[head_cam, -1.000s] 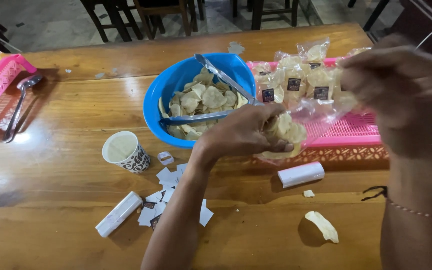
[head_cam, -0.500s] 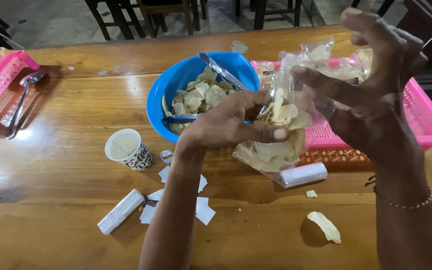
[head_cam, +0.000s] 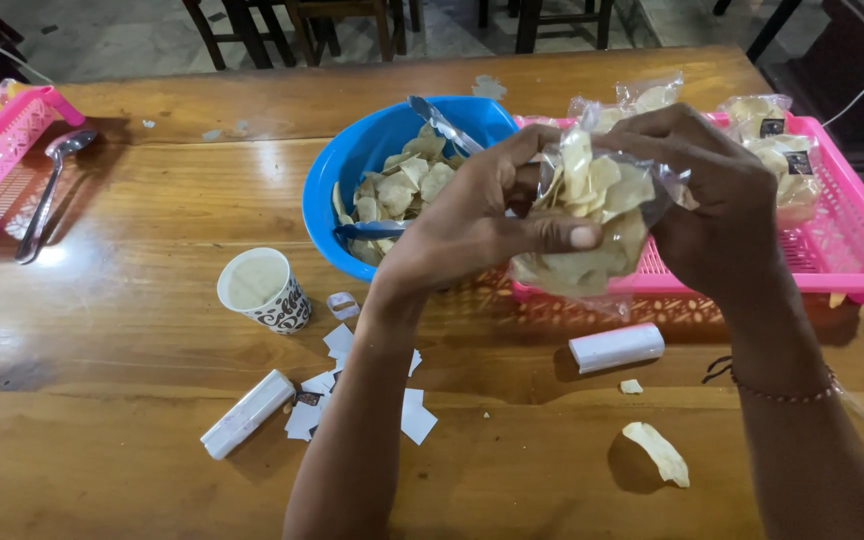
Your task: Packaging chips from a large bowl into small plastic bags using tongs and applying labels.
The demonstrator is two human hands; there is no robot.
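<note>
— Closed in since half a second back: right hand down from its spread pose, now pressed against the clear bag of crackers, opposite the left hand.
— Fingers?
— Curled on both sides, gripping the bag; left thumb laid across its front.
— And where?
— Held up over the near rim of the pink tray, just right of the blue bowl.
— Step in hand?
— Seemingly gathering the filled bag's top.
— Next?
— Probably calls for a steady pinch high on the plastic, keeping crackers below.
</note>
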